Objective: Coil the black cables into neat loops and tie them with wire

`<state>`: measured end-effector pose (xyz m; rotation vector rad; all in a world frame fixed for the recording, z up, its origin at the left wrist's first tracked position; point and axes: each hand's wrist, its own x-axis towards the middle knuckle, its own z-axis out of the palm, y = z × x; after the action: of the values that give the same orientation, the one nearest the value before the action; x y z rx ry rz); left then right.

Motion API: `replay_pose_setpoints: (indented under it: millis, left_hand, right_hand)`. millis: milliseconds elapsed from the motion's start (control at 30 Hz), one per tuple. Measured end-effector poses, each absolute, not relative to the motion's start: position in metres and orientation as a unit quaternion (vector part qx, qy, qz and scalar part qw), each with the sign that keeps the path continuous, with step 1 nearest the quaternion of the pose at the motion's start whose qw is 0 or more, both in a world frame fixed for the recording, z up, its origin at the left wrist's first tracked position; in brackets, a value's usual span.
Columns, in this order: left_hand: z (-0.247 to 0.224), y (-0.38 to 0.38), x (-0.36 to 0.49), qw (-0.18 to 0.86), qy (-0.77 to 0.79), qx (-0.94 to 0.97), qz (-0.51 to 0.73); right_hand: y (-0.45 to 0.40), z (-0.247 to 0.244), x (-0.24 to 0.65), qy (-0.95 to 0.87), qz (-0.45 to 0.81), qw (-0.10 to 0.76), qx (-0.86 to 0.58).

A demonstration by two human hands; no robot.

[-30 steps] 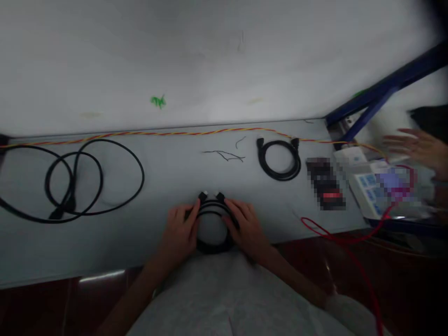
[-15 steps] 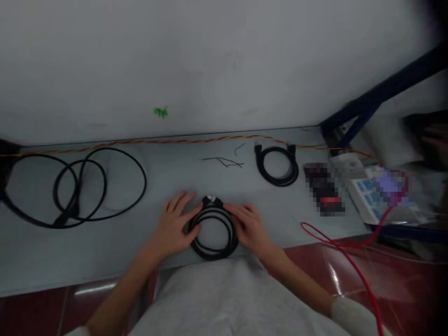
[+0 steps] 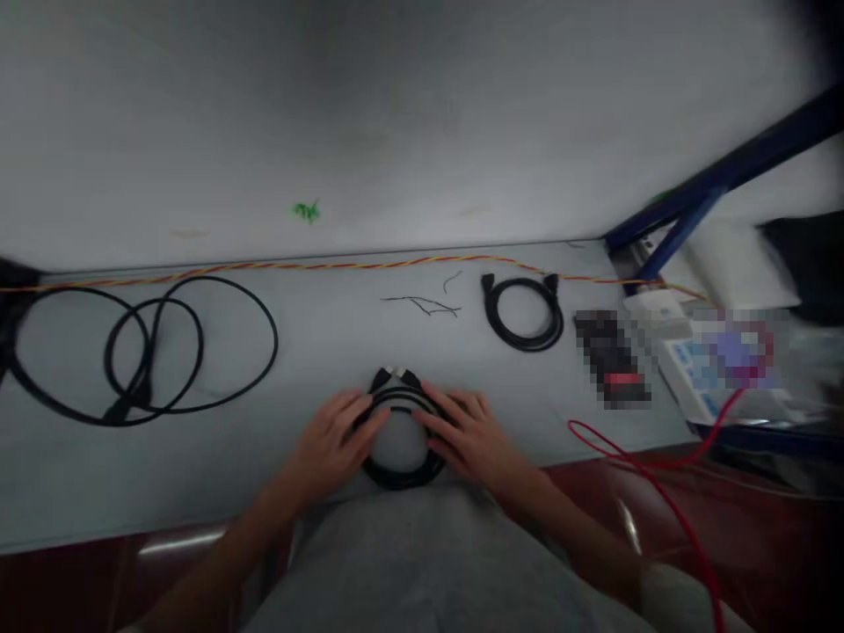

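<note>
A black cable wound into a round coil (image 3: 403, 481) lies on the grey tabletop close to my body. Its two plugs with pale metal tips (image 3: 394, 376) point at each other at the coil's far side. My left hand (image 3: 335, 440) grips the left side of the coil, fingers bent over the strands. On the opposite side my right hand (image 3: 471, 432) holds the strands, with its fingers laid across them. Parts of the coil are hidden under both hands.
Another coiled black cable (image 3: 526, 343) lies at the back right, near a pixelated dark object (image 3: 610, 356). Loose black cable loops (image 3: 198, 343) spread over the left. Thin black ties (image 3: 422, 304) lie mid-table. A red cord (image 3: 665, 492) hangs at right; a twisted red-yellow wire (image 3: 369, 265) runs along the wall.
My left fingers have come down from spread out onto the coil's left side. My right fingers have moved further over the coil. The two plugs sit slightly further apart.
</note>
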<state>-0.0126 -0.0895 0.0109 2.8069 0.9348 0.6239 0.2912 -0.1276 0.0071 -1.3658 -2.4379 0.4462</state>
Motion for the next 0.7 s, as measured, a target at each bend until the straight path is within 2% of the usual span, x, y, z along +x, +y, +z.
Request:
replay_pose_setpoints:
  millis: [133,200,300,400,500,567,700]
  left_hand:
    - [0.018,-0.1,-0.017,0.132,0.189,0.956,0.183]
    - [0.022,-0.105,-0.017,0.162,0.198,0.95,0.18]
    - [0.022,-0.113,-0.015,0.16,0.219,0.944,0.188]
    - [0.018,-0.123,-0.013,0.148,0.229,0.941,0.202]
    - [0.014,-0.134,-0.009,0.097,0.29,0.924,0.23]
    - [0.013,-0.141,-0.004,0.066,0.359,0.903,0.228]
    - [0.017,-0.151,0.013,0.088,0.444,0.862,0.228]
  right_hand:
    - [-0.127,0.007,0.29,-0.856,0.122,0.152,-0.48]
    - [-0.128,0.004,0.289,-0.852,0.113,0.161,-0.486]
    - [-0.136,0.002,0.287,-0.842,0.08,0.218,-0.487]
    - [-0.146,0.003,0.283,-0.863,0.082,0.255,-0.428]
    - [-0.152,0.006,0.279,-0.89,0.127,0.235,-0.37]
    - [-0.154,0.007,0.276,-0.883,0.133,0.237,-0.381]
    - [-0.155,0.005,0.268,-0.857,0.145,0.255,-0.423]
